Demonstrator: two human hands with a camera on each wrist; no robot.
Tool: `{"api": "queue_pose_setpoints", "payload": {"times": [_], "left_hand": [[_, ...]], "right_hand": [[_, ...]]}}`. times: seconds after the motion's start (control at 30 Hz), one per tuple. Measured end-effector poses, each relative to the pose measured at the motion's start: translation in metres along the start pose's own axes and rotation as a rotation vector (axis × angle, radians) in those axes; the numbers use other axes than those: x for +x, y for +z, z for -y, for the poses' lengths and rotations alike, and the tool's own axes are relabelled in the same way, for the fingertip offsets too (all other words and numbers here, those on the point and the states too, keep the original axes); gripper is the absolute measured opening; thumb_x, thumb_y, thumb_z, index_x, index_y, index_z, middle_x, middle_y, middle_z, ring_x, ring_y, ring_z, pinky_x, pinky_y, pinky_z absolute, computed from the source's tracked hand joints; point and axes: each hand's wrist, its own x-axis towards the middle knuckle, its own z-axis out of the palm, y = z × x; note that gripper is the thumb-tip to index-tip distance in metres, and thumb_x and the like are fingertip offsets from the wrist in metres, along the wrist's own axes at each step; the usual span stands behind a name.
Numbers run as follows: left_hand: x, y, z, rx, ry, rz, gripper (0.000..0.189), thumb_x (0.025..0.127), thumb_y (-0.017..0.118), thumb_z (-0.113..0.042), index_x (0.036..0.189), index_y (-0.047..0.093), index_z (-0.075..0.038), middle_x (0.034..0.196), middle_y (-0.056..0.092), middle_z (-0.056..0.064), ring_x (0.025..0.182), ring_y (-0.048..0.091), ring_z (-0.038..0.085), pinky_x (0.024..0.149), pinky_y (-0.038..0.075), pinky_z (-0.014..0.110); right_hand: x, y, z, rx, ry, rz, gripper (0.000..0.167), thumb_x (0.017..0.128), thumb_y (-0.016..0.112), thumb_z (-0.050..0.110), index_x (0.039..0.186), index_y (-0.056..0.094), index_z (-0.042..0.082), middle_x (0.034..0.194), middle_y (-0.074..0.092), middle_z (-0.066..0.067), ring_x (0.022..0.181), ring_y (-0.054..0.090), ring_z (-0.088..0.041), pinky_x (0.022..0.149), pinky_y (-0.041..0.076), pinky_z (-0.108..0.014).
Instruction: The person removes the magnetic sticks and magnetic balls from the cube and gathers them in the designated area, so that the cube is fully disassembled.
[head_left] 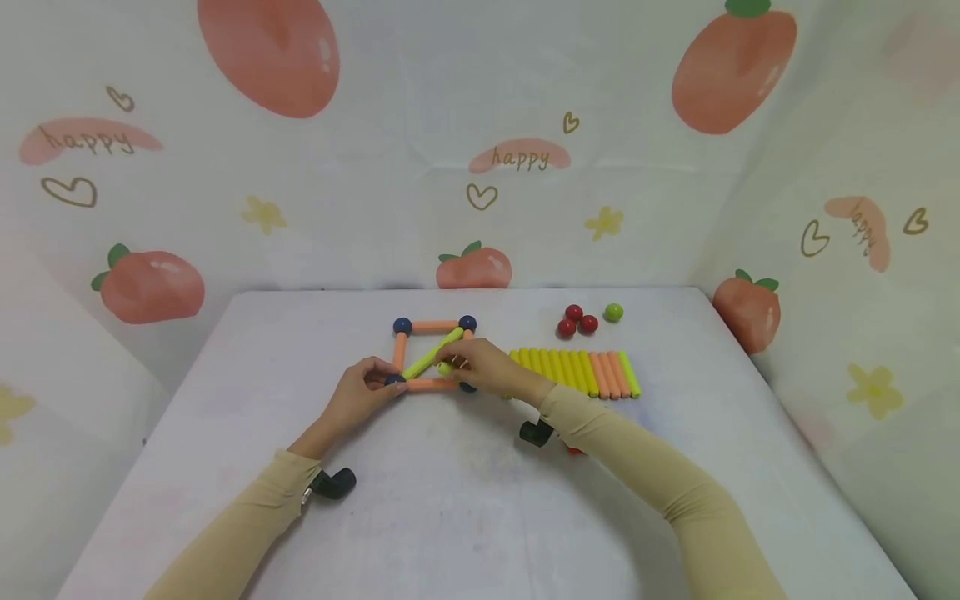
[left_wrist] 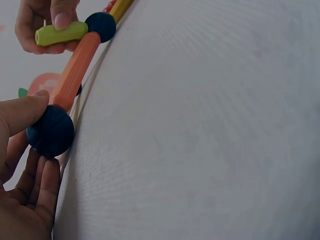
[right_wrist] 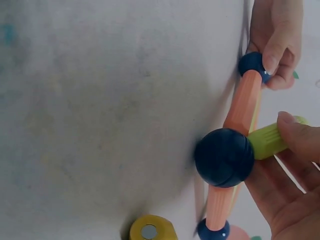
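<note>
A square frame of orange rods with dark blue balls at its corners lies on the table. A yellow-green rod crosses it diagonally, from the near-left corner towards the far-right one. My left hand pinches the near-left blue ball between thumb and fingers. Above the near-right corner, my right hand pinches a light green rod. One end of that rod meets the near-right blue ball, and its other end sticks up off the table.
Right of the frame lies a row of yellow rods, orange rods and one green rod. Behind the row sit red balls and a green ball. Something red shows partly under the right forearm.
</note>
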Motion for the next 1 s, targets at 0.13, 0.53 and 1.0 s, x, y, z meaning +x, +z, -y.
{"api": "queue_pose_setpoints", "payload": {"times": [0.13, 0.53, 1.0], "left_hand": [[0.0, -0.001, -0.002, -0.004, 0.004, -0.004, 0.034, 0.087, 0.077, -0.02, 0.113, 0.064, -0.003, 0.114, 0.067, 0.015, 0.098, 0.064, 0.018, 0.079, 0.052, 0.013], [0.001, 0.002, -0.003, 0.012, -0.006, -0.006, 0.033, 0.086, 0.077, -0.02, 0.112, 0.065, -0.004, 0.114, 0.067, 0.015, 0.1, 0.065, 0.021, 0.079, 0.051, 0.013], [-0.003, 0.002, -0.003, 0.033, 0.01, -0.002, 0.032, 0.087, 0.077, -0.022, 0.112, 0.065, -0.006, 0.11, 0.068, 0.013, 0.095, 0.063, 0.016, 0.079, 0.051, 0.016]], "right_hand": [[0.0, 0.001, 0.002, 0.002, -0.047, -0.042, 0.028, 0.092, 0.066, 0.002, 0.12, 0.063, 0.004, 0.117, 0.069, -0.007, 0.106, 0.066, -0.02, 0.095, 0.055, -0.035], [-0.018, -0.02, 0.01, 0.11, -0.018, -0.189, 0.028, 0.094, 0.066, 0.008, 0.121, 0.06, 0.008, 0.12, 0.067, -0.01, 0.107, 0.065, -0.02, 0.09, 0.057, -0.03], [-0.126, -0.077, -0.011, 0.156, 0.317, -0.269, 0.03, 0.091, 0.072, 0.023, 0.118, 0.063, 0.011, 0.109, 0.068, -0.007, 0.098, 0.065, -0.021, 0.088, 0.057, -0.035]]}}
